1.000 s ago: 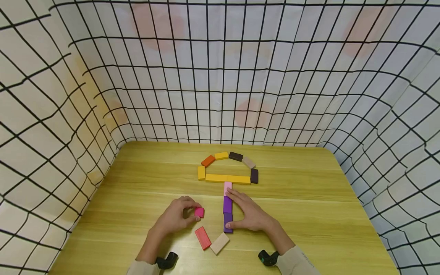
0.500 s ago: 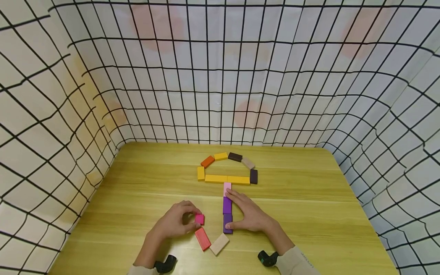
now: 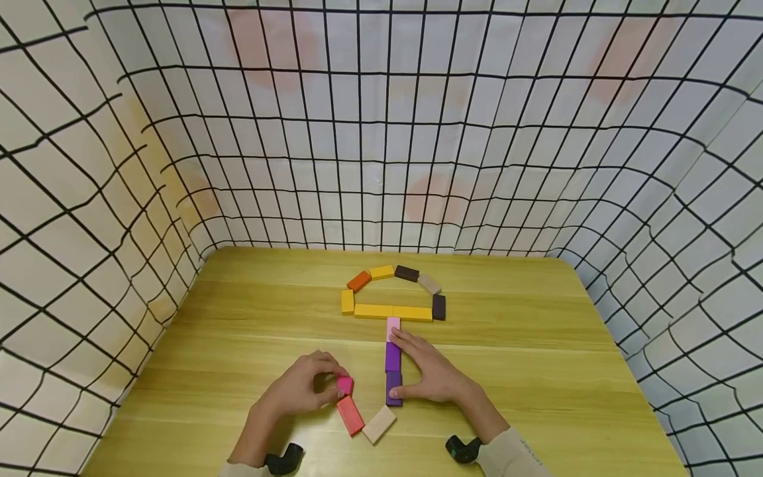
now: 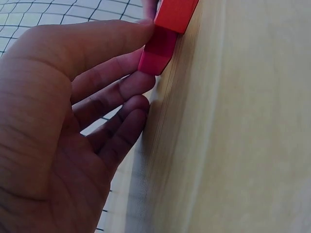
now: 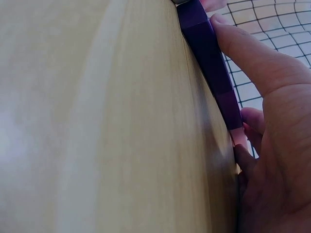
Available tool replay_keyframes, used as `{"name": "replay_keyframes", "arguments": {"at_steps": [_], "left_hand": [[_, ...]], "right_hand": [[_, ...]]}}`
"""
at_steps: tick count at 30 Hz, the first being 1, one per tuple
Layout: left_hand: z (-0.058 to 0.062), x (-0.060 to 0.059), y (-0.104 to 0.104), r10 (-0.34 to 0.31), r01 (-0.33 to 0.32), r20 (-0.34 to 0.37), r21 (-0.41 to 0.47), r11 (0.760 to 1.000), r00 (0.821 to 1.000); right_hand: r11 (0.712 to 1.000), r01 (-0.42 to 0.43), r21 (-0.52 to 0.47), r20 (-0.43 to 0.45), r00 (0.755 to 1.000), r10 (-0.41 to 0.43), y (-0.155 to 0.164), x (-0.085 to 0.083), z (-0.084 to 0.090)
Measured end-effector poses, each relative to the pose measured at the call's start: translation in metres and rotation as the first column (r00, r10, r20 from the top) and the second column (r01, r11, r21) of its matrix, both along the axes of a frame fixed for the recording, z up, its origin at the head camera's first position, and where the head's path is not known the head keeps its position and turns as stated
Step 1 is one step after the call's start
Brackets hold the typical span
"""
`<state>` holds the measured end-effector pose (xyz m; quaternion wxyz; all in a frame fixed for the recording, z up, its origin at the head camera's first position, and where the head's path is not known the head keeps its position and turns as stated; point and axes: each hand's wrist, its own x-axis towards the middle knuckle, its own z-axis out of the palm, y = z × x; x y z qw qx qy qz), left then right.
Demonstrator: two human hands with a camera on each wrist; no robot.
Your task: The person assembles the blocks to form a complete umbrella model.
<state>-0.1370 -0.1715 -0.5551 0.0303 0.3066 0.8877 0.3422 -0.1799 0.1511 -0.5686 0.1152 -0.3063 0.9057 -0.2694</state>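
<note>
Magenta block (image 3: pixel 344 385): we record a small, square-faced wooden piece, flat on the table, touching the far end of the red block. Dark purple block (image 3: pixel 394 387) and lighter purple block (image 3: pixel 393 356): we find two oblong pieces, flat, end to end in one line.

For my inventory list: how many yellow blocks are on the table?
4. One yellow block lies on top of the arch, one at its left end, and two form the bar along its base. None seems hidden.
</note>
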Motion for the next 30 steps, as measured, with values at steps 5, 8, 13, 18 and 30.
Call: {"name": "replay_keyframes", "arguments": {"at_steps": [5,8,13,18,30], "left_hand": [[0.0,0.001,0.001,-0.006,0.006,0.004,0.009,1.0,1.0],[0.0,0.0,0.002,-0.003,0.003,0.002,0.012,1.0,1.0],[0.0,0.0,0.003,-0.002,0.003,-0.006,0.017,1.0,1.0],[-0.001,0.0,0.004,0.002,-0.001,-0.021,0.028,1.0,1.0],[0.017,-0.016,-0.001,0.05,-0.051,0.09,0.01,0.999,0.995]], "right_hand": [[1.0,0.003,-0.003,0.008,1.0,-0.003,0.0,0.001,0.001],[1.0,0.005,0.0,0.003,1.0,-0.005,0.001,0.001,0.001],[1.0,0.008,0.001,-0.007,1.0,-0.008,0.002,0.0,-0.001],[1.0,0.009,-0.009,0.003,1.0,-0.009,0.003,0.0,-0.001],[0.992,0.043,-0.118,0.058,0.998,-0.037,0.015,-0.009,0.018]]}}
